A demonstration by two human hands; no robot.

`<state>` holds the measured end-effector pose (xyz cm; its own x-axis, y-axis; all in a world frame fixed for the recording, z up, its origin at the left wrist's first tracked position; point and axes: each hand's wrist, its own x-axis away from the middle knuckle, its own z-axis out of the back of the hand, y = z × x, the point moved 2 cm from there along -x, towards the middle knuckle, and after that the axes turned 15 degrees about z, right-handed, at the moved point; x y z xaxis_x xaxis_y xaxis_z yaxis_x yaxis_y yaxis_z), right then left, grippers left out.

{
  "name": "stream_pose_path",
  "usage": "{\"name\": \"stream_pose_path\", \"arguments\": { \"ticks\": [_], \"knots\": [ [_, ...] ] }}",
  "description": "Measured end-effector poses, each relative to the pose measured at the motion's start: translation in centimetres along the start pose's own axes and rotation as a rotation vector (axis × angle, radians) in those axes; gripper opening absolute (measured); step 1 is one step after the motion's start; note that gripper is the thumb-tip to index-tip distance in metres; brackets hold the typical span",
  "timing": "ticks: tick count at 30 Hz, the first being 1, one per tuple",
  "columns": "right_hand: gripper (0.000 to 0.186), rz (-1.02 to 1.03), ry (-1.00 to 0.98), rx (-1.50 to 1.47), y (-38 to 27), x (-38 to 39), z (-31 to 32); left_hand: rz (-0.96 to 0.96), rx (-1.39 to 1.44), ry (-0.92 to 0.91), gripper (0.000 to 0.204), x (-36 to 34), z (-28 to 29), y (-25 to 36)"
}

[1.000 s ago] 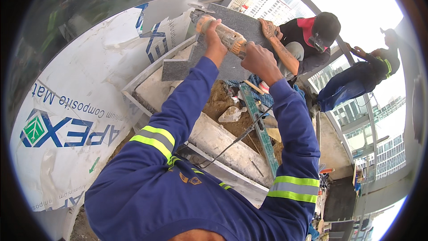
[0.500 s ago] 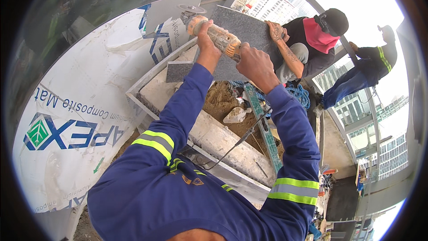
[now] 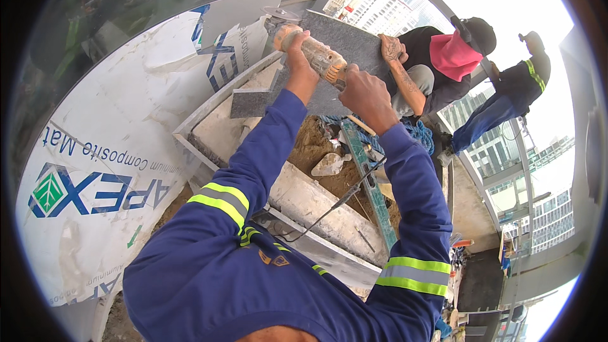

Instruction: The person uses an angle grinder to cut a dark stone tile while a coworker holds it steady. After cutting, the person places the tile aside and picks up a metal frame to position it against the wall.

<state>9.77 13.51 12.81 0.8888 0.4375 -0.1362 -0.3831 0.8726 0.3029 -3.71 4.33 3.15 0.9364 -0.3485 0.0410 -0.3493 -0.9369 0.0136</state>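
An orange, dust-covered angle grinder (image 3: 323, 57) is held out in front of me in both hands. My left hand (image 3: 300, 63) is wrapped round its front body, close behind the disc. At the rear handle my right hand (image 3: 367, 96) is closed, its fingers partly hidden. The thin cutting disc (image 3: 281, 13) is at the upper left edge of a dark grey stone slab (image 3: 354, 44); I cannot tell whether they touch. A co-worker's hand (image 3: 392, 49) steadies the slab's right side. Beneath the slab, a narrower grey piece (image 3: 249, 103) juts out to the left.
A large white composite panel (image 3: 95, 164) leans on the left beside dark glass. Below the grinder lie a concrete trough (image 3: 329, 206) with soil, a green metal bar (image 3: 370, 183), blue rope (image 3: 419, 135) and a black cable (image 3: 345, 199). A crouching co-worker (image 3: 437, 63) and another standing person (image 3: 510, 92) are at right.
The grinder and both my hands have shifted slightly right and down, bringing the disc closer to the slab's edge. The co-worker's hand stays on the slab.
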Motion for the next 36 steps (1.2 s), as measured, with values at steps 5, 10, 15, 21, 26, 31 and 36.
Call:
{"name": "stream_pose_path", "arguments": {
  "ticks": [5,10,15,21,26,31,36],
  "knots": [
    [0.034,0.023,0.01,0.015,0.3,-0.7,-0.2,-0.013,0.011,-0.015,0.044,-0.3,0.1,0.7],
    [0.031,0.03,0.016,0.024,0.5,-0.1,-0.1,-0.025,0.015,-0.002,0.043,-0.2,0.1,0.0],
    [0.03,0.029,0.005,0.041,0.9,-0.3,-0.1,0.007,0.024,0.017,0.04,0.1,-0.3,-0.2],
    [0.025,0.049,-0.003,0.081,0.5,-0.4,1.1,-0.008,0.07,-0.033,0.04,-0.4,-0.1,-0.4],
    [0.024,0.048,-0.011,0.087,1.0,0.0,0.8,0.016,0.077,-0.01,0.04,-0.1,-0.2,-1.2],
    [0.023,0.03,-0.019,0.063,0.9,0.2,0.8,-0.015,0.076,-0.017,0.042,-0.3,0.3,-1.1],
    [0.024,0.046,-0.013,0.054,1.1,0.5,0.9,0.003,0.044,-0.009,0.044,0.0,0.0,-1.3]
  ]
}}
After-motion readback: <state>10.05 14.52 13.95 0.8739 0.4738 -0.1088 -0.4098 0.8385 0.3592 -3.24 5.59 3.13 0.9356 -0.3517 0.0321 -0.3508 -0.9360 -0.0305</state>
